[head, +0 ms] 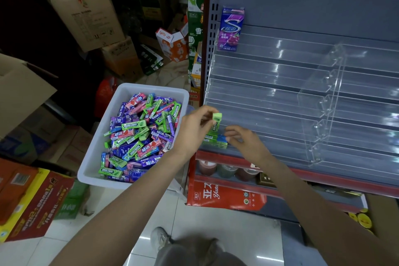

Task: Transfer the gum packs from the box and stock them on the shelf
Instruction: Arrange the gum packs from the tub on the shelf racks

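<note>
A white plastic box (101, 142) on the floor at centre left holds several green, purple, pink and blue gum packs (138, 136). To its right stands a shelf with a clear tiered acrylic rack (269, 97). My left hand (194, 129) pinches a green gum pack (214, 124) upright at the rack's lower left corner. Beside it my right hand (241, 138) touches a blue and green gum pack (216, 141) lying flat on the lowest tier. A purple gum pack (230, 29) stands on the top tier at the left.
Cardboard cartons (79, 4) are stacked behind and left of the box. Red and yellow cartons (32, 198) lie on the tiled floor at lower left. Jars (226, 169) sit on the shelf below the rack. My shoe (159, 237) is at the bottom centre.
</note>
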Motion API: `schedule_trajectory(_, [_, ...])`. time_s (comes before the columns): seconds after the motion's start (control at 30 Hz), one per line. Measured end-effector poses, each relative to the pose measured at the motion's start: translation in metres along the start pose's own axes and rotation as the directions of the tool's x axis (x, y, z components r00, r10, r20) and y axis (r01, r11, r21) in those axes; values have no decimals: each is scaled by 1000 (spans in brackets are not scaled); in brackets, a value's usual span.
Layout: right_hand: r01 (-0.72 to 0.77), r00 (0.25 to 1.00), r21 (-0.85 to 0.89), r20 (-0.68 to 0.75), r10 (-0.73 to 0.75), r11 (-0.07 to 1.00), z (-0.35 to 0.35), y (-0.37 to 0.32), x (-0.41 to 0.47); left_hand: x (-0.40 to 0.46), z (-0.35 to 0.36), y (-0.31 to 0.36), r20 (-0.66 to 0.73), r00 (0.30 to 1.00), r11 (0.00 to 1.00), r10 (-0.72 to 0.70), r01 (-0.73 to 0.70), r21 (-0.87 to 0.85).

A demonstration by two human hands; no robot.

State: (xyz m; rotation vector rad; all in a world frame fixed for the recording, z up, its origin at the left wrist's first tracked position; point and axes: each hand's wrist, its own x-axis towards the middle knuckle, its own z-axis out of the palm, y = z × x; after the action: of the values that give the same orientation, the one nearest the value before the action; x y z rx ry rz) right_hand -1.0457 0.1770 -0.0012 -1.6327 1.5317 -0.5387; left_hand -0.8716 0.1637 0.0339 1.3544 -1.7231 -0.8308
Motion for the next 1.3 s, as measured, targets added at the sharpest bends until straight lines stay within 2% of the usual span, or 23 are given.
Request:
schedule_trajectory(0.07, [-6, 1000, 38, 12, 5, 999, -1, -1, -1, 4, 6, -6, 95, 986, 981, 136, -148, 125])
schedule_trajectory(0.13, [-9, 1000, 101, 9, 8, 995, 0, -1, 0, 6, 11, -12, 195, 965, 951, 174, -216, 221])
schedule_trajectory(0.3, [2, 999, 140, -33, 3, 990, 4, -2, 0, 6, 20, -18, 263, 963, 938, 65, -149, 313])
schedule_trajectory(0.43, [4, 998, 70, -70, 1, 998, 6, -2, 1, 2, 17, -28, 269, 957, 803, 111, -246, 543])
schedule_trajectory(0.6, [0, 995, 92, -99, 9, 996, 7, -6, 0, 3, 16, -34, 297, 923, 652, 244, -382, 655])
schedule_trajectory(0.8, [21, 980, 3, -200, -20, 1000, 13, -2, 3, -2, 15, -36, 320, 914, 560, 250, -406, 722])
schedule_trajectory(0.9, [21, 978, -26, -206, -26, 999, 17, -3, 4, -9, 7, -40, 358, 891, 533, 280, -454, 714])
schedule_trajectory(1.13, [-2, 974, 2, -227, 2, 1000, 21, -2, 4, -4, 10, -32, 390, 885, 451, 254, -465, 762])
schedule_trajectory(1.3, [-22, 961, 1, -277, 21, 1000, 22, -3, 5, -1, 16, -32, 368, 894, 444, 256, -447, 777])
